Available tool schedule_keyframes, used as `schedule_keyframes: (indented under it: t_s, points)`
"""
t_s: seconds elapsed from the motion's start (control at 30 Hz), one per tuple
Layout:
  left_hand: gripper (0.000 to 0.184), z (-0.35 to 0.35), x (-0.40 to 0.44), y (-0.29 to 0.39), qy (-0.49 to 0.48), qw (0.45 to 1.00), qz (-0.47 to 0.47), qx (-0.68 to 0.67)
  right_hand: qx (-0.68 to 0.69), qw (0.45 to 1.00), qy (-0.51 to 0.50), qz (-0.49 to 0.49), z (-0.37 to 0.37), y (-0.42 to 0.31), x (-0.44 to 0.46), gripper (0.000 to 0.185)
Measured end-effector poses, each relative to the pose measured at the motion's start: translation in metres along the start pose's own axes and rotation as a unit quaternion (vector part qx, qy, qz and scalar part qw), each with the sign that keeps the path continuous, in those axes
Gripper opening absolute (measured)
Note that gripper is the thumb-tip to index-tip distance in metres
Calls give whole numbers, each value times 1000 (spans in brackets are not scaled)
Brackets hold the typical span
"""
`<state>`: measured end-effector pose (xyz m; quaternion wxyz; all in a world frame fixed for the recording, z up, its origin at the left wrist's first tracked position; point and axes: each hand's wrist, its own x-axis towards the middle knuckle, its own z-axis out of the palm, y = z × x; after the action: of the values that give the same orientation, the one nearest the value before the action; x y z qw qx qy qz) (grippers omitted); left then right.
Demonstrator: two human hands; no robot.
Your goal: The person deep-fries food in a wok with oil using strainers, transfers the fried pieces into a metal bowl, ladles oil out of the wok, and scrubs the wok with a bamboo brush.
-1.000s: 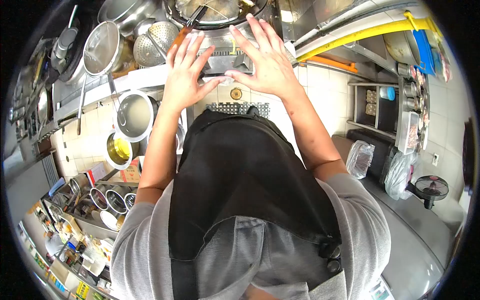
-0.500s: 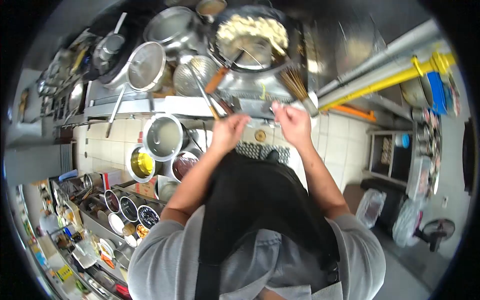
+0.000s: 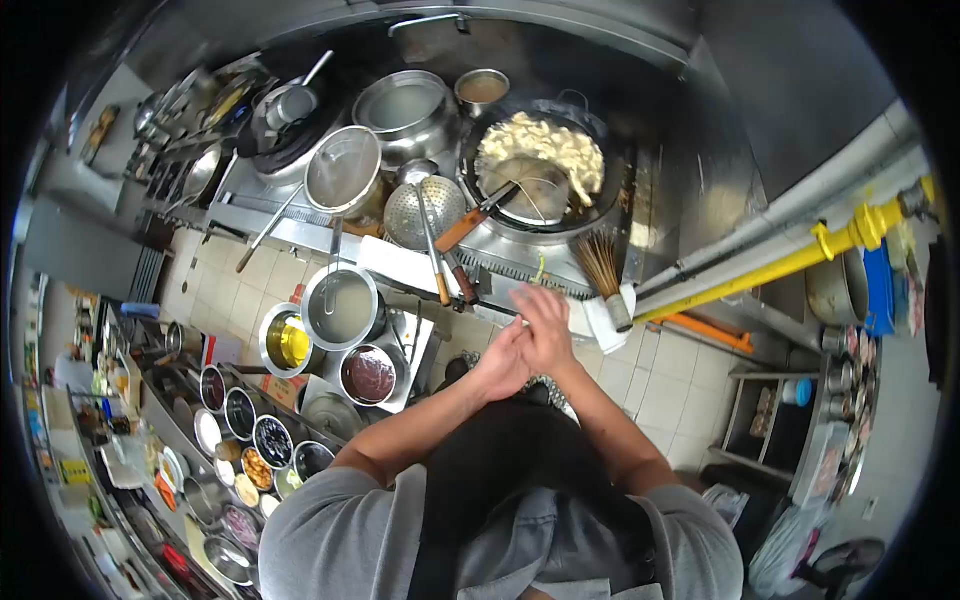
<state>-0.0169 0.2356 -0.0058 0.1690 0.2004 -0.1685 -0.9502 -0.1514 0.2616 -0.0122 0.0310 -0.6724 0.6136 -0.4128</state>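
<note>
My two hands meet in front of my apron, below the stove's front edge. My right hand, fingers stretched out, lies against my left hand and partly covers its fingers. Neither hand shows anything held. Beyond them is a wok with pale yellow pieces in it and a round wire skimmer with a wooden handle. To the right of my hands, a bamboo wok brush rests on a white cloth. Left of the wok lie a perforated strainer and a ladle.
A fine-mesh strainer, a large steel pot and a second wok occupy the stove's left. Pots of cloudy liquid, yellow oil and dark red sauce stand left. A yellow pipe runs along the right.
My hands were apart and have come together, the right over the left. The camera view has shifted, so more of the stove's back shows.
</note>
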Motion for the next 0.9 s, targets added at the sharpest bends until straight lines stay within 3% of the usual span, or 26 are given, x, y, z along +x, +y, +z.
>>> schedule_keyframes:
  t_s: [0.07,0.13,0.17,0.23,0.27,0.3,0.33,0.37,0.4,0.47,0.5,0.53,0.57,0.63,0.67,0.7,0.77,0.8,0.9]
  points:
    - [68,-10,-9,6,1,998,5,69,149,967,2,205,17,32,0,47]
    - [64,-32,-32,20,-10,989,-19,143,202,904,-60,371,21,46,7,52]
    - [64,-46,-40,27,6,990,2,143,166,930,-84,317,20,38,21,48]
    - [58,-75,-51,28,75,969,6,236,299,879,-121,351,45,23,41,43]
    - [35,-86,-56,31,80,961,3,265,304,878,-132,344,61,14,51,43]
    - [35,-97,-61,33,86,960,10,265,407,831,-178,336,84,1,64,43]
    - [24,-96,-67,41,113,882,28,456,502,771,-219,324,106,-14,80,43]
    - [14,-96,-71,47,135,766,42,628,497,746,-270,353,123,-38,101,44]
    - [31,-110,-70,46,137,778,67,610,517,699,-317,379,145,-59,120,51]
    - [37,-128,-70,56,136,750,51,645,596,559,-379,434,197,-88,149,78]
    - [43,-132,-69,63,132,722,37,678,601,535,-393,445,235,-97,156,101]
    - [47,-119,-71,81,110,718,-47,686,615,515,-384,458,253,-116,168,107]
    - [42,-120,-75,88,58,717,44,693,620,480,-378,492,294,-121,174,103]
    - [41,-127,-82,101,28,683,115,721,678,429,-313,509,299,-151,199,92]
    - [40,-134,-82,104,47,708,153,688,686,437,-274,514,304,-156,209,71]
    - [40,-144,-86,111,31,707,147,691,692,406,-222,554,307,-159,219,46]
    - [38,-146,-98,135,88,728,34,679,717,460,-145,503,312,-148,226,23]
    - [42,-145,-101,148,124,721,-58,680,707,481,-141,498,309,-137,228,16]
    - [41,-155,-106,168,130,736,-23,664,624,592,-122,495,248,-92,224,9]
